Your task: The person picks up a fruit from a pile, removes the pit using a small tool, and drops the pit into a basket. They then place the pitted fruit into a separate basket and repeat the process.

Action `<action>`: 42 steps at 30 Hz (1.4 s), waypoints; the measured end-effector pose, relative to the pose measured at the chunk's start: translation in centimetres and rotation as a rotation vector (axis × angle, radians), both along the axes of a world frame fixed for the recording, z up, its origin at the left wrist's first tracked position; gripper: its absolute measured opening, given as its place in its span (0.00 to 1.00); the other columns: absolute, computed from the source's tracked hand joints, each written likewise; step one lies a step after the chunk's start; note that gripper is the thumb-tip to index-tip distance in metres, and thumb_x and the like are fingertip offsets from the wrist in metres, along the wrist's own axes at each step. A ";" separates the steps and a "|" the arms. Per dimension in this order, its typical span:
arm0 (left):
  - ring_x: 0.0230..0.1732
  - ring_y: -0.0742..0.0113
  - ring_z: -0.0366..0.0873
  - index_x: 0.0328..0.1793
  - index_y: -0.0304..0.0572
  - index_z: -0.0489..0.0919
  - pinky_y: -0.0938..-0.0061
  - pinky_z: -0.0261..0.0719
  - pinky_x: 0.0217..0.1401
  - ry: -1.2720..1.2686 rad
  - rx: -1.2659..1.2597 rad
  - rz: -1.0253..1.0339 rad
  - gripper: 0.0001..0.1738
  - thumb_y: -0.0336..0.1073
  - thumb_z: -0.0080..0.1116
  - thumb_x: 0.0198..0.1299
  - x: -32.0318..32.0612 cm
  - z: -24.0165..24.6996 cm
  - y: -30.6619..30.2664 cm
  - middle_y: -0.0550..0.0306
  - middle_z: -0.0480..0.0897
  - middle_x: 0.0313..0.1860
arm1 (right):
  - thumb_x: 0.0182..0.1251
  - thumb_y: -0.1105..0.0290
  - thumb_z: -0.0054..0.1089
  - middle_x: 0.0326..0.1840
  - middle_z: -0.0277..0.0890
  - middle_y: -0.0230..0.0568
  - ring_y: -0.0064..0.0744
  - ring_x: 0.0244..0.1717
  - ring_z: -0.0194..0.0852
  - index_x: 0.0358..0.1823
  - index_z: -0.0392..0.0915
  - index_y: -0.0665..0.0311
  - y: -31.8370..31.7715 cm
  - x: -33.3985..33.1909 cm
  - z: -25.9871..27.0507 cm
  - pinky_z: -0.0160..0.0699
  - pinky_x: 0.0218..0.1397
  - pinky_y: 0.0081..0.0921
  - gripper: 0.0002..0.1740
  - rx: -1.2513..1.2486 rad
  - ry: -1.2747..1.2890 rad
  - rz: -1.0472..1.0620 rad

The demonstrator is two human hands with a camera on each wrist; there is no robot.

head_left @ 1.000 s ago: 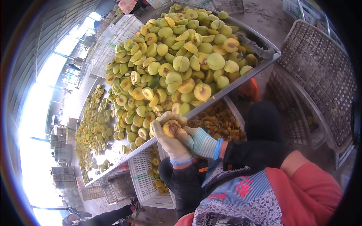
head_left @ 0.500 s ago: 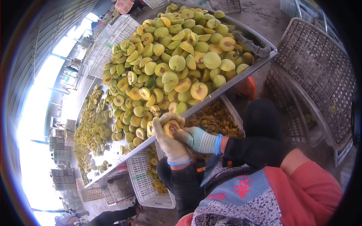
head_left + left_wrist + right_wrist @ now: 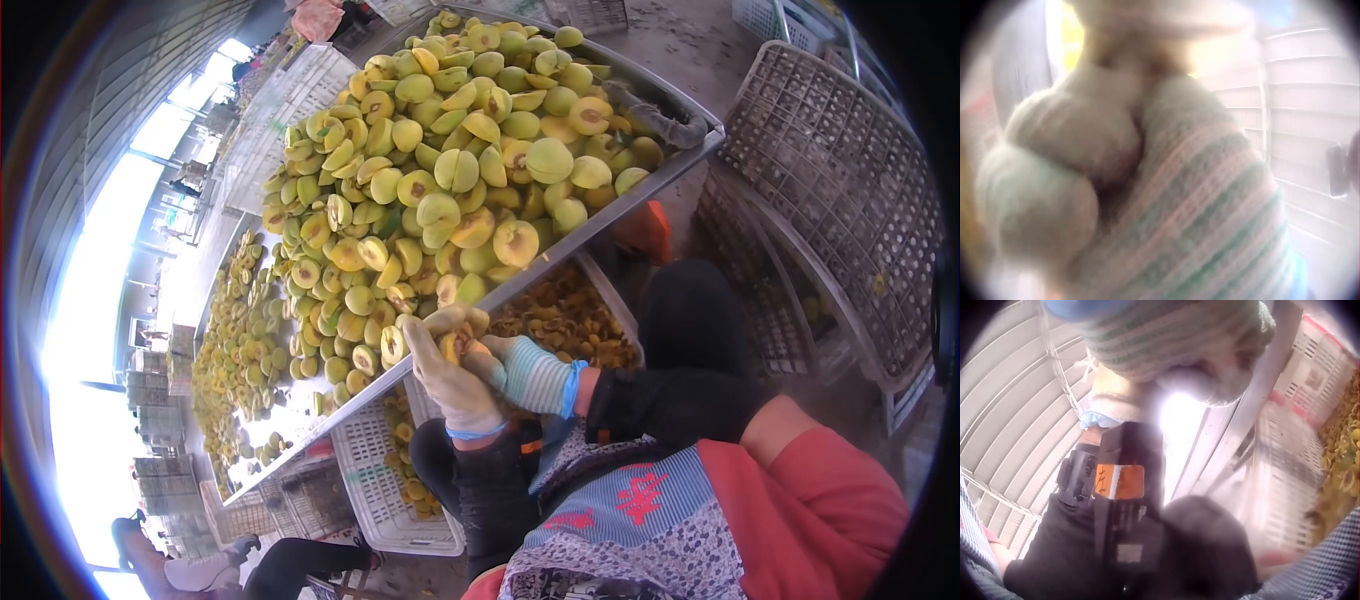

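Note:
My left hand (image 3: 445, 388), in a cream work glove with a blue cuff, curls round a yellow peach half (image 3: 455, 346). Brownish flesh shows on the side turned to the right hand. That right hand (image 3: 538, 377) wears a striped, cream-tipped glove and presses in from the other side, its thumb and fingers bent against the fruit. Its fingertips are partly hidden. Curled glove fingers (image 3: 1060, 131) fill the left wrist view, blurred. From the right wrist, the striped right glove (image 3: 1179, 344) overlaps the other hand. Just beyond both hands rises a heap of yellow-green peaches (image 3: 420, 190), many halved.
The heap lies on a metal-rimmed table (image 3: 620, 208). Under its edge are a bin of brownish scraps (image 3: 565, 315) and a white crate with peach pieces (image 3: 375, 490). Brown crates (image 3: 830, 190) lean at the right. Another person's legs (image 3: 300, 568) show at the bottom left.
The peach half has turned between the hands, so its cut face shows less. The hands stay together at the table's edge. The person at the bottom left shows more fully.

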State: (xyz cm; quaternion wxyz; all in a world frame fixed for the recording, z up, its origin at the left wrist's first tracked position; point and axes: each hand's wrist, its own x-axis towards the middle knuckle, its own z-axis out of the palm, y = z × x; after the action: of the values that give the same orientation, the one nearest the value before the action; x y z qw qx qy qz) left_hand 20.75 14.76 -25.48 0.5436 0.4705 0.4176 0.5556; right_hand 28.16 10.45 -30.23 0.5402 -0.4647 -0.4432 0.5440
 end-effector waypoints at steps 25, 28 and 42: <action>0.25 0.64 0.76 0.29 0.55 0.71 0.69 0.75 0.26 -0.299 -0.201 -0.069 0.21 0.56 0.51 0.71 -1.7 0.4 1.2 0.64 0.78 0.26 | 0.74 0.30 0.41 0.17 0.58 0.21 0.16 0.12 0.50 0.34 0.75 0.56 -0.5 4.4 2.6 0.49 0.15 0.21 0.34 -0.579 0.452 0.853; 0.30 0.63 0.79 0.36 0.51 0.74 0.69 0.80 0.32 -0.478 -0.274 0.043 0.20 0.56 0.50 0.72 -3.1 -0.1 3.0 0.61 0.81 0.33 | 0.73 0.27 0.39 0.14 0.48 0.16 0.10 0.10 0.39 0.30 0.67 0.52 -1.8 4.0 3.2 0.36 0.11 0.18 0.34 -0.627 0.416 0.787; 0.43 0.63 0.78 0.51 0.37 0.75 0.68 0.81 0.47 0.003 0.002 0.036 0.22 0.53 0.48 0.75 -3.0 0.0 1.8 0.56 0.79 0.41 | 0.78 0.47 0.47 0.37 0.83 0.61 0.62 0.42 0.82 0.48 0.81 0.67 -0.4 3.5 2.5 0.79 0.48 0.47 0.27 -0.027 -0.665 0.191</action>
State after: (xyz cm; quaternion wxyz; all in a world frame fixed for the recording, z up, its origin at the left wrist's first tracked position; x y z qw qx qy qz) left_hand 17.75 16.55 -25.46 0.5323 0.4643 0.4265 0.5650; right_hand 31.64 10.04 -27.73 0.3067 -0.5799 -0.6293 0.4167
